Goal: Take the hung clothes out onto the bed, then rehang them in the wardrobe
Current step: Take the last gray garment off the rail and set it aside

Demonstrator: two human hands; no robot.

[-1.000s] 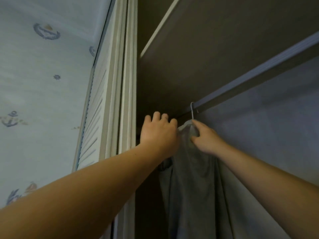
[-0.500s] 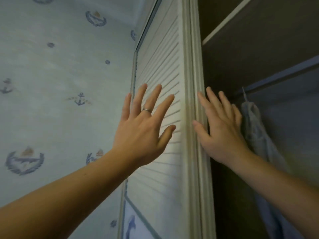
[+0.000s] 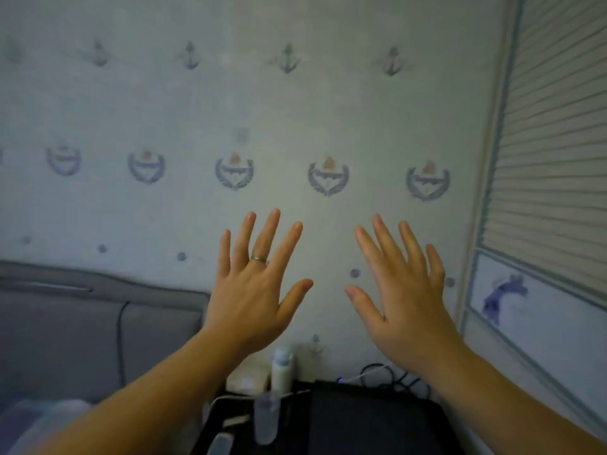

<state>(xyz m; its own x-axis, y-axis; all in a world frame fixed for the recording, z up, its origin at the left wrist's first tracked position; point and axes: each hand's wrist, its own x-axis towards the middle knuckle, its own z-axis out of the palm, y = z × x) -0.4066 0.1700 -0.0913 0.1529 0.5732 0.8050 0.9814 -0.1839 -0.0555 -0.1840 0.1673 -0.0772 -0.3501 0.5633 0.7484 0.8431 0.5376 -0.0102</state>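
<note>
I hold my left hand (image 3: 254,290) and right hand (image 3: 405,297) up, fingers spread, grasping nothing, before the anchor-print wall (image 3: 295,110); the louvred wardrobe door (image 3: 555,136) stands at two o'clock, bed headboard (image 3: 82,323) at eight.

Your forearms hide most of the dark nightstand (image 3: 371,421) at bottom centre; the louvred wardrobe door (image 3: 558,133) is cut off by the right edge, the grey headboard (image 3: 82,323) by the left, and the small bottles (image 3: 267,418) are blurred

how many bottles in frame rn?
2, both bottom centre: white bottle near the wall, clear bottle in front of it. More may hide behind the arms.
</note>
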